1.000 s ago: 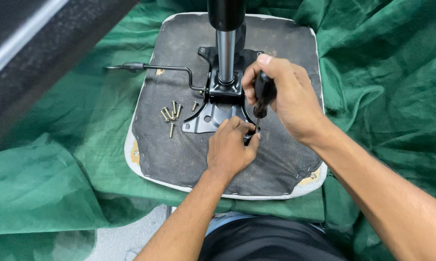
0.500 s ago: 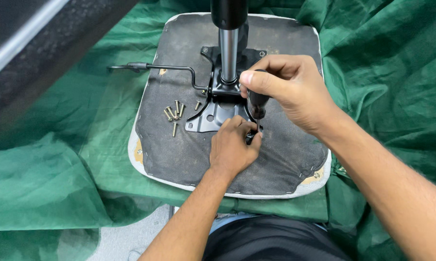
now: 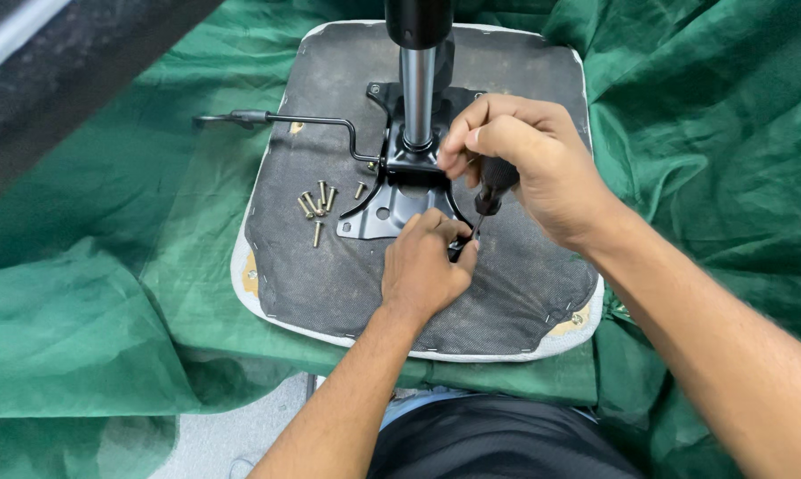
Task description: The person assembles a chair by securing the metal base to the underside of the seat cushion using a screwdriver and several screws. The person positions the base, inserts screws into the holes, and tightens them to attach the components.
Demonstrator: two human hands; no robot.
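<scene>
An upturned chair seat [image 3: 329, 275] with grey fabric underside lies on green cloth. A black metal mounting plate [image 3: 391, 208] with a chrome gas cylinder [image 3: 417, 84] sits at its middle. My right hand [image 3: 524, 168] grips a black-handled screwdriver [image 3: 491, 182], its tip pointing down at the plate's near right corner. My left hand [image 3: 429, 266] pinches at that same corner, fingers around the screwdriver tip; whatever it holds is hidden. Several loose brass screws [image 3: 318, 202] lie on the seat left of the plate.
A thin black lever [image 3: 285, 120] sticks out left from the plate. Green cloth [image 3: 90, 310] covers the surface all round. A dark slanted board [image 3: 54, 71] crosses the upper left. My dark-clad lap [image 3: 498, 443] is at the bottom.
My right hand has rolled over the screwdriver handle, fingers curling leftward, as if twisting it. The left hand stays at the plate's corner. The view shifted slightly.
</scene>
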